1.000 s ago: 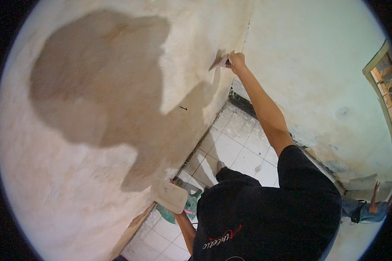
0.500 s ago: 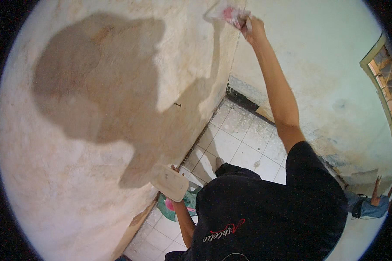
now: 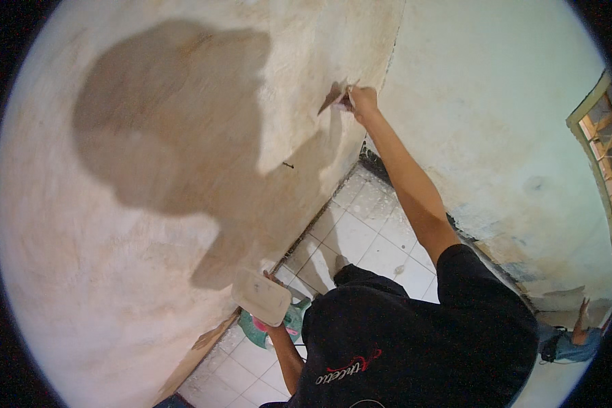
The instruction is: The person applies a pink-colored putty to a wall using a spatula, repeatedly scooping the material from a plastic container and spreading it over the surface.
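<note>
My right hand [image 3: 362, 102] grips a flat scraper [image 3: 332, 96] against or very close to the mottled plaster wall [image 3: 333, 47], near the corner. Down at lower centre, my left hand [image 3: 270, 319] holds a shallow beige plastic container [image 3: 262, 296], tilted beside the wall; its fingers show at the top and bottom edges. Beneath the container lies a green object [image 3: 289, 316], partly hidden, with something pink [image 3: 291, 331] on it that I cannot make out. My arm and head cast a large shadow on the plaster.
A pale green wall [image 3: 489, 102] with stains and a framed opening [image 3: 578, 122] is on the right. White floor tiles [image 3: 353, 238] meet both walls along a dark, crumbled edge. Another person in blue [image 3: 571, 343], with an arm raised, is at the far lower right.
My right hand rose with the scraper toward the top of the view half a second ago and is now lower again, near where it began. My left hand still holds the container.
</note>
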A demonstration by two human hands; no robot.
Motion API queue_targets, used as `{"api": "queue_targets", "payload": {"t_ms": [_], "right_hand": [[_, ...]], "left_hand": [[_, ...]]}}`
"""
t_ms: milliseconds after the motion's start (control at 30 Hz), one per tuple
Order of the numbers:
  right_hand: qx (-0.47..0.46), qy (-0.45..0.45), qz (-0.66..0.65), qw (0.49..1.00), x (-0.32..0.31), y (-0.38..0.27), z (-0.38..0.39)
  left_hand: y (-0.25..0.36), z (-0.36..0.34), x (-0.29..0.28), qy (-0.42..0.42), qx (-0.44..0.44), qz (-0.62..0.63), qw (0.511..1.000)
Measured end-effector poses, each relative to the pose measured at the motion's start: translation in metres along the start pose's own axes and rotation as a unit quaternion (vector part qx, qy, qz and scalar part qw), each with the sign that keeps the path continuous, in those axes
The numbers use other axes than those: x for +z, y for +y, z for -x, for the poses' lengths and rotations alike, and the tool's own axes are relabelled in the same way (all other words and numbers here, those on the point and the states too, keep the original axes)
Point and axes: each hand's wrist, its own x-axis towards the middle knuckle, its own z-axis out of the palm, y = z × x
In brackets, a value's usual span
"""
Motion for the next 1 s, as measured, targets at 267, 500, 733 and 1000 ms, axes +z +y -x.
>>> {"api": "queue_targets", "payload": {"t_ms": [267, 500, 733, 1000], "right_hand": [[-0.141, -0.042, -0.135, 0.98, 0.025, -0.175, 0.031], [-0.216, -0.029, -0.087, 0.972, 0.028, -0.306, 0.01], [-0.268, -0.078, -0.053, 0.959, 0.071, -0.411, 0.047], [-0.258, -0.026, -0.075, 0.963, -0.054, -0.249, 0.01]], "left_hand": [[0.005, -0.004, -0.003, 0.019, -0.016, -0.052, 0.998], [0.044, -0.033, -0.09, 0.102, 0.025, -0.113, 0.988], [0.146, 0.004, -0.221, 0.231, 0.129, -0.474, 0.84], [0.055, 0.012, -0.081, 0.074, 0.039, -0.109, 0.991]]}}
